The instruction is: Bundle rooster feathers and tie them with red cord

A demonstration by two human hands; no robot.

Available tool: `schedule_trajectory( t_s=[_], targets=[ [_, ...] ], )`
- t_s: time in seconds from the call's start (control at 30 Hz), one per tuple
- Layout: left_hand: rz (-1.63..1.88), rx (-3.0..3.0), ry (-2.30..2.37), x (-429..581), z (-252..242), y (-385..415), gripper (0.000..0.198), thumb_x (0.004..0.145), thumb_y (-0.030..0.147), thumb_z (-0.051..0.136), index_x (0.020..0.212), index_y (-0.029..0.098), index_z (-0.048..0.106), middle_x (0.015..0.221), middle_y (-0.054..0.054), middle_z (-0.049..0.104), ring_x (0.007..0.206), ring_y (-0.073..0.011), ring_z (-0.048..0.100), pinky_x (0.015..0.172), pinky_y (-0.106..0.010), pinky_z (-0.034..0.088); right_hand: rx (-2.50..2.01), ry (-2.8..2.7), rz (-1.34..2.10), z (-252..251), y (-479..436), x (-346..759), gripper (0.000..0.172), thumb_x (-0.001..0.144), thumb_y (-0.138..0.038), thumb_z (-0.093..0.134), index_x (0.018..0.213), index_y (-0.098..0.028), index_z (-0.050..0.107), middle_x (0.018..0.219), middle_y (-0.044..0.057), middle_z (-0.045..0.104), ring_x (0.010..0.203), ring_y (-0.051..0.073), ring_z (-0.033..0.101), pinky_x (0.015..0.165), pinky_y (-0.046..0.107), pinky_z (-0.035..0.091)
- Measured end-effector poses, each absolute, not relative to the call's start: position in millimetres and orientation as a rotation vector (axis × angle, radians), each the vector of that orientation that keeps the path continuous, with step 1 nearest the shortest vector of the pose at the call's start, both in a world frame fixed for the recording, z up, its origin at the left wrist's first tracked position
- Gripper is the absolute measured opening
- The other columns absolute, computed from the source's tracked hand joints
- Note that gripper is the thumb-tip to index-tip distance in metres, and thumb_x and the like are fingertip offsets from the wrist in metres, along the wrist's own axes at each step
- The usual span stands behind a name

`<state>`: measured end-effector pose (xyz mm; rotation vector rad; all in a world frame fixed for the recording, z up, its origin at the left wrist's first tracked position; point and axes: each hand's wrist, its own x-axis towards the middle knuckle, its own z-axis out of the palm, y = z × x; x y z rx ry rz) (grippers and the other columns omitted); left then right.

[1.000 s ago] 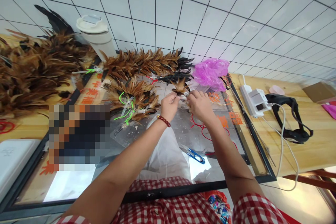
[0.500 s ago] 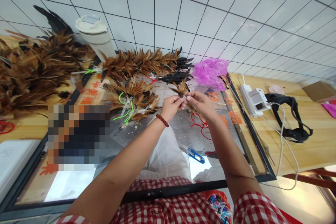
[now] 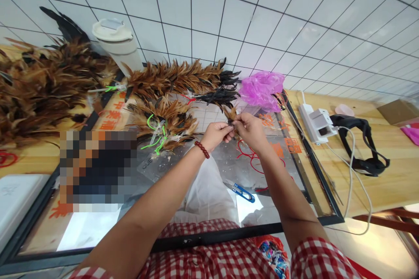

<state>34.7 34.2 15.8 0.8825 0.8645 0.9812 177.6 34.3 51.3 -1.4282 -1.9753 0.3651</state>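
Over glass (image 3: pixel 229 165), left hand (image 3: pixel 216 134) has neared right hand (image 3: pixel 250 131), pinching feathers (image 3: pixel 229 113).

Fingers (image 3: pixel 223 130) partly hide the feather tuft (image 3: pixel 229 113); the left edge crops a white object (image 3: pixel 19 196).

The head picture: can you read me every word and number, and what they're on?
"中美": looks like this, in orange characters on the black-framed glass pane.
Other orange characters there: too blurred or covered.
Dark letters on the clear plastic sheet: too blurred.
Grey mark on the white case: too faint.
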Motion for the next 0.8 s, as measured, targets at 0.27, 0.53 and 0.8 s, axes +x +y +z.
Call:
schedule_trajectory(
  t_s=[0.27,0.53,0.8],
  targets=[
    [1.474,0.684,0.953,29,10,47,0.020,0.076,0.028,0.067,0.065,0.013,0.061,0.055,0.002,0.058,0.045,-0.0047,0.049,0.044,-0.017,0.038,-1.483,-2.441,0.303,45,33,177,0.024,0.082,-0.014,0.053,0.098,-0.019,0.071,0.096,0.010,0.064,0.089,0.021,0.059,0.081,0.033,0.044],
    [1.455,0.592,0.962,31,11,46,0.017,0.074,0.026,0.070,0.068,0.011,0.064,0.059,0.000,0.064,0.051,-0.0061,0.057,0.052,-0.019,0.046,-1.517,-1.987,0.685,47,38,180,0.008,0.081,-0.020,0.055,0.076,-0.018,0.061,0.069,0.003,0.061,0.066,0.015,0.056,0.066,0.029,0.044],
    [1.145,0.570,0.834,30,18,39,0.021,0.071,0.027,0.075,0.072,0.009,0.065,0.070,-0.007,0.070,0.064,-0.0130,0.067,0.065,-0.026,0.053,-1.270,-1.335,1.234,50,37,172,0.032,0.065,-0.044,0.075,0.073,-0.019,0.058,0.064,-0.001,0.062,0.056,0.010,0.055,0.054,0.023,0.044]
  ],
)
